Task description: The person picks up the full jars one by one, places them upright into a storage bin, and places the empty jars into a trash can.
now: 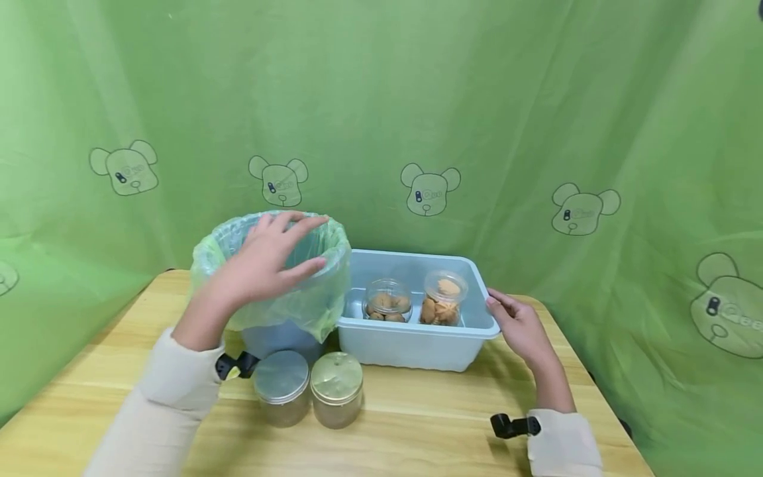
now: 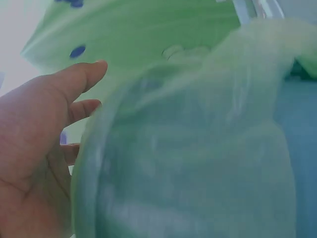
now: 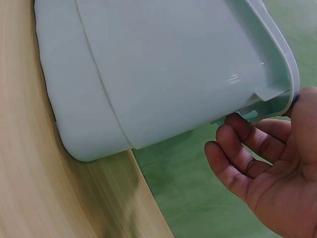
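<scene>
My left hand (image 1: 262, 262) is over the near rim of a bin lined with a pale green plastic bag (image 1: 322, 291), its fingers spread and holding nothing. The left wrist view shows the hand beside the bag (image 2: 198, 148). At the right end of a light blue plastic basin (image 1: 411, 344), my right hand (image 1: 521, 328) grips the rim, thumb above and fingers curled beneath it, as the right wrist view also shows. Inside the basin stand a clear jar of round brown pieces (image 1: 387, 301) and a clear jar of orange-brown pieces (image 1: 442, 301).
Two lidded jars, one with a silvery lid (image 1: 282, 376) and one with a yellowish lid (image 1: 336, 377), stand in front of the bin on the wooden table (image 1: 417, 424). A green curtain (image 1: 357, 99) with bear outlines hangs behind and at both sides.
</scene>
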The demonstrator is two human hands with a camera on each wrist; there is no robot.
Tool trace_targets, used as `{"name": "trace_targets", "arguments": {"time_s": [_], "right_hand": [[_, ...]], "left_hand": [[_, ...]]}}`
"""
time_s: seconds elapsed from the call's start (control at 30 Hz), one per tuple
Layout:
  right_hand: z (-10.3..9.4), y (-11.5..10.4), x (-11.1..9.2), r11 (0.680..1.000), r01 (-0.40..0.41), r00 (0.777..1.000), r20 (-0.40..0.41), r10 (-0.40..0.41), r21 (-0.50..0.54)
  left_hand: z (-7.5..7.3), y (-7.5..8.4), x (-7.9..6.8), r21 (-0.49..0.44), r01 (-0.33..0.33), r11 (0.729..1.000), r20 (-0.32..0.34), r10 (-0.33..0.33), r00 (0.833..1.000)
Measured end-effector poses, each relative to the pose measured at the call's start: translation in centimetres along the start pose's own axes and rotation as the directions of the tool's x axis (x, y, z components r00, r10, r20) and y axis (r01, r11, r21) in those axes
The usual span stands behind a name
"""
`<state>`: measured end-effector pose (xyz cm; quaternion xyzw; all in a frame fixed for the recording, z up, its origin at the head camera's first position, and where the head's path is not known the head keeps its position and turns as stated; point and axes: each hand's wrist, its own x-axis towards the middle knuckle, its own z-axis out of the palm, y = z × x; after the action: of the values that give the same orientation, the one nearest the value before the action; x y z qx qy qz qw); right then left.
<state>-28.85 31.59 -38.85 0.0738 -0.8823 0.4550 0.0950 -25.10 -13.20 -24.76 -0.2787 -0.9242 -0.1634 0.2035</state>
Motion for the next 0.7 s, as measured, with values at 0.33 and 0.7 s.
{"name": "trace_targets", "arguments": {"time_s": [0.33, 0.7], "right_hand": [[-0.3, -0.3, -0.2, 1.0, 0.001, 1.0, 0.005, -0.001, -0.005], [-0.1, -0.1, -0.1, 1.0, -0.021, 1.0, 0.009, 0.021, -0.001]], "left_hand": [[-2.2, -4.9, -4.7, -0.107, 0.153, 0.982, -0.12, -0.166, 0.979], [-1.4, -8.2, -8.3, -0.181, 0.29, 0.94, -0.112, -0.312, 0.943]]}}
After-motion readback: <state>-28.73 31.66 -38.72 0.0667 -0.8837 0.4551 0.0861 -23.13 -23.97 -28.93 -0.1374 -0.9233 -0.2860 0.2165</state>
